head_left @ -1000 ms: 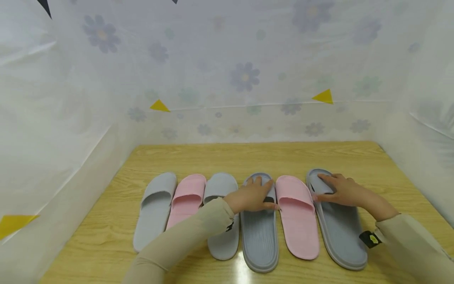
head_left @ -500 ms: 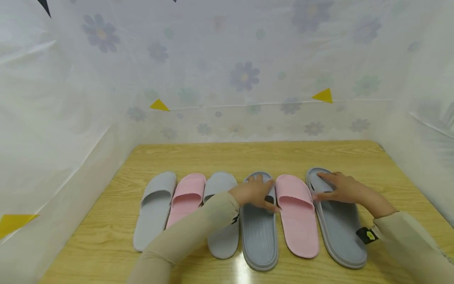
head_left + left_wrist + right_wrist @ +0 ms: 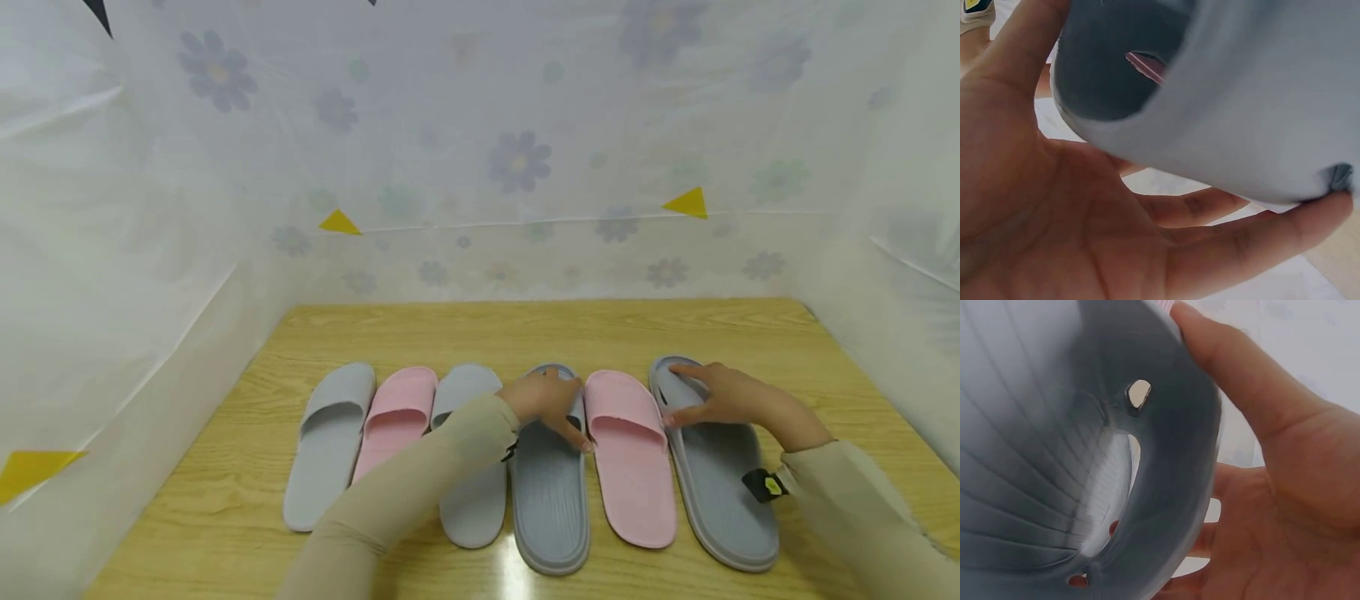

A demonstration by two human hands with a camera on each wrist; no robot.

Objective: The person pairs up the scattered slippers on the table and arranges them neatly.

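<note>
Six slippers lie in a row on the wooden table (image 3: 525, 333). My left hand (image 3: 558, 407) grips the strap of the fourth one, a blue-grey slipper (image 3: 550, 500), thumb on its right side. The left wrist view shows that hand (image 3: 1054, 219) curled round the strap (image 3: 1260, 112). At the right end, a matching blue-grey slipper (image 3: 727, 500) has its strap gripped by my right hand (image 3: 708, 396). Seen from the right wrist, the thumb of this hand (image 3: 1297, 487) lies along the strap's edge (image 3: 1172, 456). A pink slipper (image 3: 630, 475) lies between the two.
Left of my hands lie a light grey slipper (image 3: 472, 508), a pink one (image 3: 393, 417) and another light grey one (image 3: 322, 450). Flowered white sheeting (image 3: 517, 158) walls the table at the back and both sides. Bare wood shows behind the row.
Both hands have arched up, and their fingers curl more tightly round the straps. My left forearm has shifted a little to the right. The slippers stay in place.
</note>
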